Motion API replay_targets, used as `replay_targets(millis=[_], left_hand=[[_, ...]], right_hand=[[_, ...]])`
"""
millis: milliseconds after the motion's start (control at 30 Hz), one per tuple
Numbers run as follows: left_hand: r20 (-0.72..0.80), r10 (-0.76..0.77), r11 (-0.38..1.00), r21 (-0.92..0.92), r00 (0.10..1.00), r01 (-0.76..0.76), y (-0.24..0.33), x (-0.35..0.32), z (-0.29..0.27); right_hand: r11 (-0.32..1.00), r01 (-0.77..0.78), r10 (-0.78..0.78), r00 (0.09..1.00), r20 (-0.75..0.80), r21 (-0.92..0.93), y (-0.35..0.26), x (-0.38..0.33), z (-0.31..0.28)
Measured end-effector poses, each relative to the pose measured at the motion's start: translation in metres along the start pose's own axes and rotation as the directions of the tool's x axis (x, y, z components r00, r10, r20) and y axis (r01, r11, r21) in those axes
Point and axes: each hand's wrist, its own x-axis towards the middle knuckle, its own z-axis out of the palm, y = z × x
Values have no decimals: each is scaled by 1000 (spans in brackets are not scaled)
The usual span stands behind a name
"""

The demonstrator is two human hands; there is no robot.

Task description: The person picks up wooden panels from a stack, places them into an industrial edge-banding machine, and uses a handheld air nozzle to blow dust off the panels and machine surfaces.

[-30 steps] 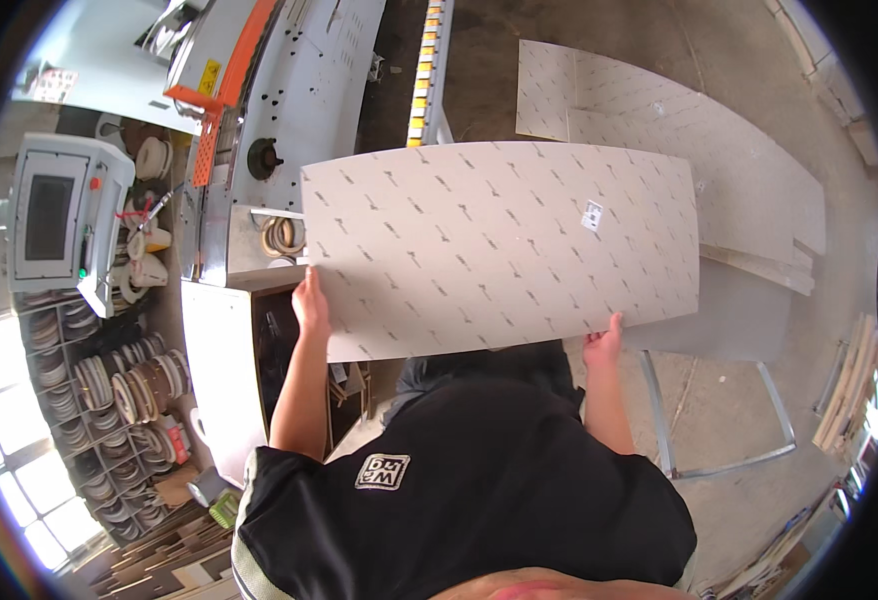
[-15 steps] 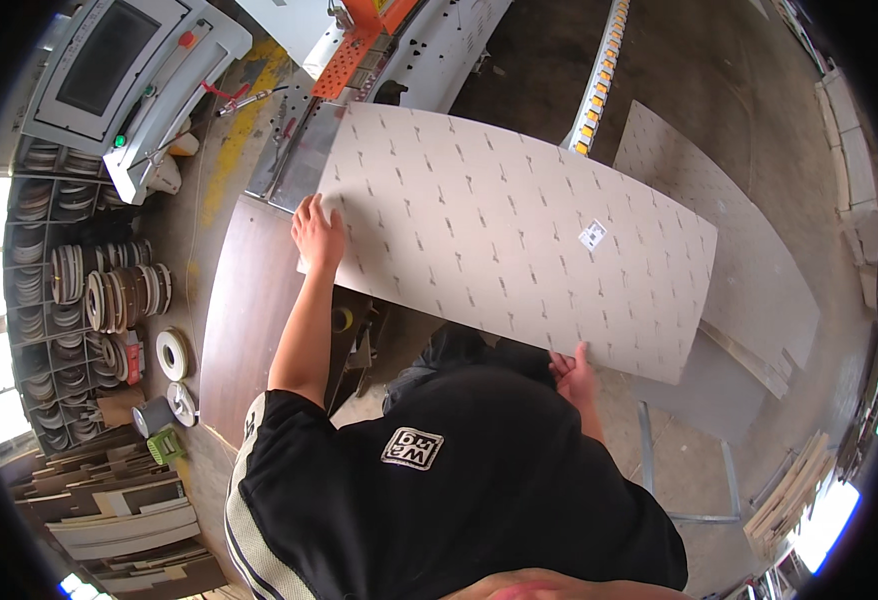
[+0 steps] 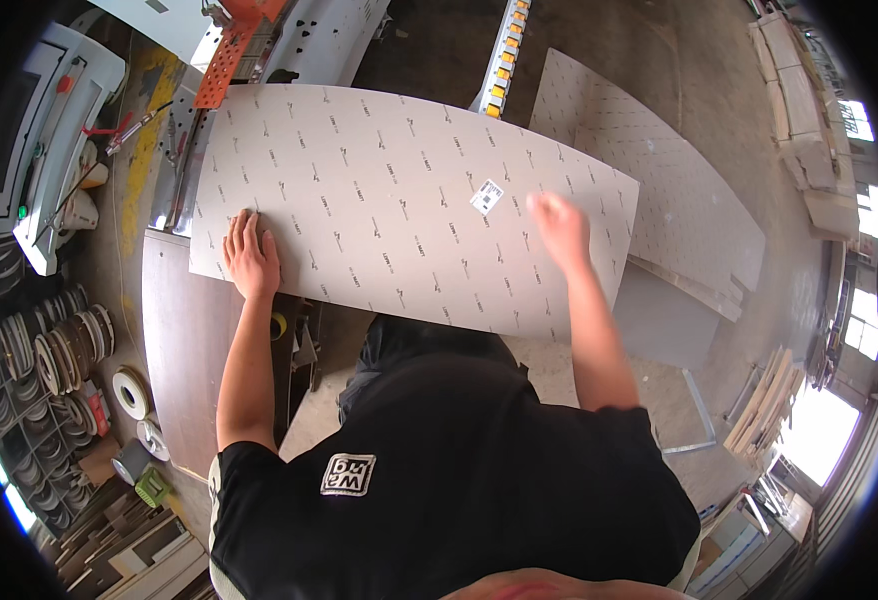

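Note:
A large pale beige board with rows of small dark print lies across in front of me, its far left part against the machine. My left hand rests flat on the board near its near left edge, fingers stretched out. Over the right part of the board is my right hand, lifted, its fingers curled and smeared by motion. Whether anything is in it, I cannot tell. A small white label sticks to the board, just left of the right hand.
Beyond the board stand an orange perforated bracket and a rail with yellow rollers. Further boards lie at right. A brown panel is at left, near shelves of edging rolls. A control console stands far left.
My right hand has left the board's near edge and risen over its right part. My left hand has shifted further onto the board. The whole view has swung, moving the scene leftward.

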Motion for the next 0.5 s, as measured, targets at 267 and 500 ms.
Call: replay_targets(millis=[267,500], left_hand=[[15,3,1000,5,1000,-3,3,8,-7],[6,-24,1000,-6,1000,24,2,6,-7]], right_hand=[[992,119,-102,951,293,-39,19,178,50],[998,13,3,962,273,-55,31,200,66]])
